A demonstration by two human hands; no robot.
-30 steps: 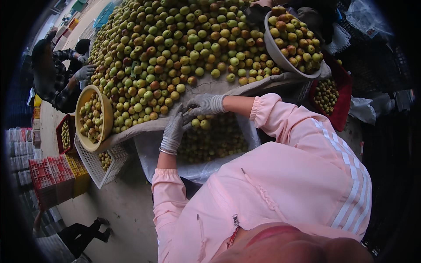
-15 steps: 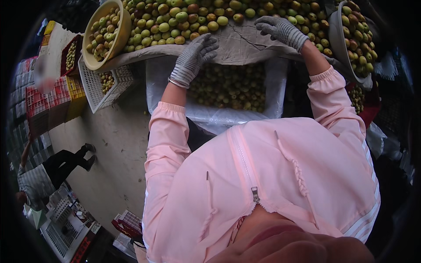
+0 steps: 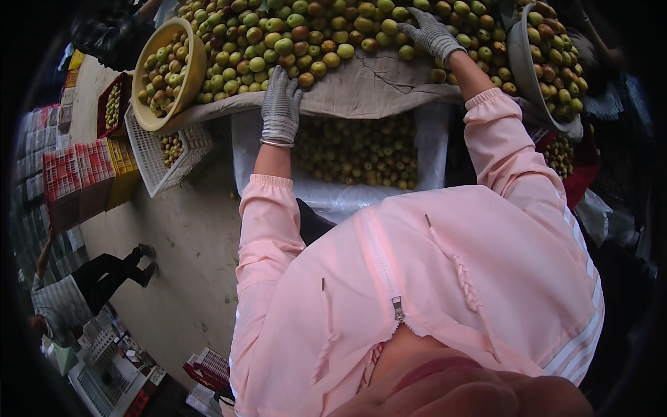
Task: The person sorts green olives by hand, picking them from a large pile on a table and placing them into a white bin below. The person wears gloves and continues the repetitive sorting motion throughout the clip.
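Observation:
A large heap of green and reddish-brown jujubes (image 3: 278, 42) lies on a grey-brown cloth (image 3: 347, 94) at the far side. My left hand (image 3: 280, 104), in a grey striped glove, rests at the cloth's near edge. Its fingers are stretched out, with the tips touching or close beside the lowest fruit. My right hand (image 3: 432, 36), gloved alike, reaches farther into the heap with fingers spread among the jujubes. Neither hand visibly holds any fruit. Below the cloth's edge, a container lined with clear plastic (image 3: 432, 149) holds many more jujubes.
A yellow basin (image 3: 196, 80) of jujubes stands at the left, a grey basin (image 3: 521, 69) at the right. Under the yellow one is a white crate (image 3: 154, 167). Red crates (image 3: 76, 174) are stacked farther left. A person (image 3: 62, 302) is on the left beyond the floor.
My left hand has moved left and straightened its fingers along the cloth edge. My right hand has gone deeper into the heap. A dark-clothed person shows at the upper left.

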